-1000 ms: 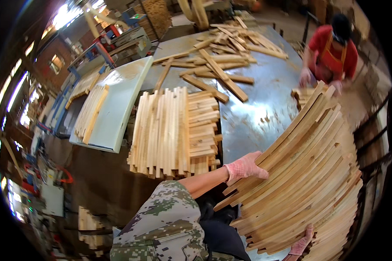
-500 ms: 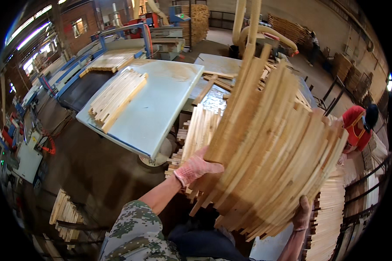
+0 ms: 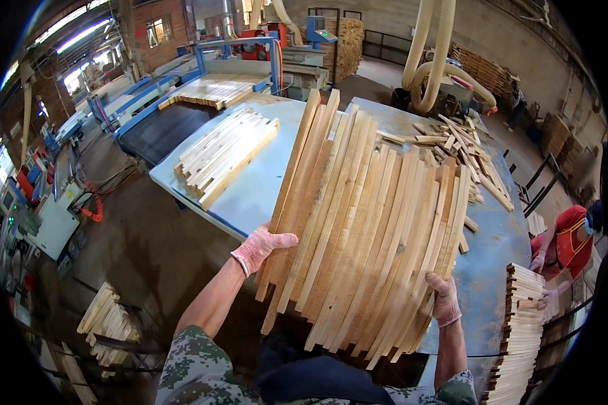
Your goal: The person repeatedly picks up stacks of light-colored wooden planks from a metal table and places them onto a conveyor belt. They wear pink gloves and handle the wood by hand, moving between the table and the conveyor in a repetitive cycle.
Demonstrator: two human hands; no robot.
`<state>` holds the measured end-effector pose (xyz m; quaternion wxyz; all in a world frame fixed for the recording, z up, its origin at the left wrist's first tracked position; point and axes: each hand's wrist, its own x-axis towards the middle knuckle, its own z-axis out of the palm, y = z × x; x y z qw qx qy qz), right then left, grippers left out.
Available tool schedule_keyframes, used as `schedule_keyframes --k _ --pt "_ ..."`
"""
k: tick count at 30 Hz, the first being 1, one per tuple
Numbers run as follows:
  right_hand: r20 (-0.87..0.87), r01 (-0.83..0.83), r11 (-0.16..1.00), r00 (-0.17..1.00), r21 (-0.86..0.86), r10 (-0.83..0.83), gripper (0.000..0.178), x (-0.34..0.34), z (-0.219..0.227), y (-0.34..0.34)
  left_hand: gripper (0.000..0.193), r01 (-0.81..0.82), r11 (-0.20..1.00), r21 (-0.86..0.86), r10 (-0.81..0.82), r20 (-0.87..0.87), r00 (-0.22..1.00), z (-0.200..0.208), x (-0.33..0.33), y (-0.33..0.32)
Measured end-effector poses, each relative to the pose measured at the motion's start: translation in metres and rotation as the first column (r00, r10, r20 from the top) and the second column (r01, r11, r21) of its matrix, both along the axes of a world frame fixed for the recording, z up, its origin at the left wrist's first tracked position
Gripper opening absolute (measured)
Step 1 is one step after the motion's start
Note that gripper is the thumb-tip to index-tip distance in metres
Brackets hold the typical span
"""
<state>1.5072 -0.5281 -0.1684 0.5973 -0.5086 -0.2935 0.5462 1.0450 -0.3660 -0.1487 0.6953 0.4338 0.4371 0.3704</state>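
Observation:
A wide row of wooden strips [image 3: 358, 229], packed side by side with uneven ends, is squeezed between my two gloved hands in front of my body. My left hand [image 3: 262, 247] grips the left edge, its thumb lying over the near face. At the lower right edge, my right hand [image 3: 443, 298] is closed on the outermost strips, thumb on top. The row tilts, its far ends over the blue-grey table [image 3: 483, 270]. Fingers beneath the strips are hidden. Another set of strips [image 3: 226, 152] lies flat on the table to the left.
Loose offcuts [image 3: 463, 152] are heaped on the table's far right part. A co-worker in red [image 3: 564, 243] reaches over a strip stack [image 3: 517, 331] at the right. A blue-framed machine [image 3: 240, 61] stands far left; another strip pile [image 3: 108, 324] is low at the left.
The row of strips has moved left in my hands and sits flatter. My view has shifted right, baring more of the table and the offcuts. Both hands keep their grip.

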Motion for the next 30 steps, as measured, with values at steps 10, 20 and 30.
schedule_keyframes --k 10,20,30 --pt "-0.086 0.053 0.972 0.994 -0.231 -0.075 0.062 -0.157 -0.081 0.098 0.080 0.129 0.965 -0.228 -0.160 -0.121 0.980 -0.065 -0.149 0.160" --pt "0.116 0.162 0.908 0.985 -0.386 -0.127 0.030 -0.220 -0.066 0.171 0.119 0.110 0.980 -0.169 -0.185 -0.545 0.818 -0.118 -0.175 0.274" --pt "0.014 0.231 0.914 0.971 -0.335 -0.240 0.018 -0.217 -0.056 0.239 0.116 0.359 0.915 -0.185 -0.290 -0.919 0.266 -0.072 -0.147 0.355"
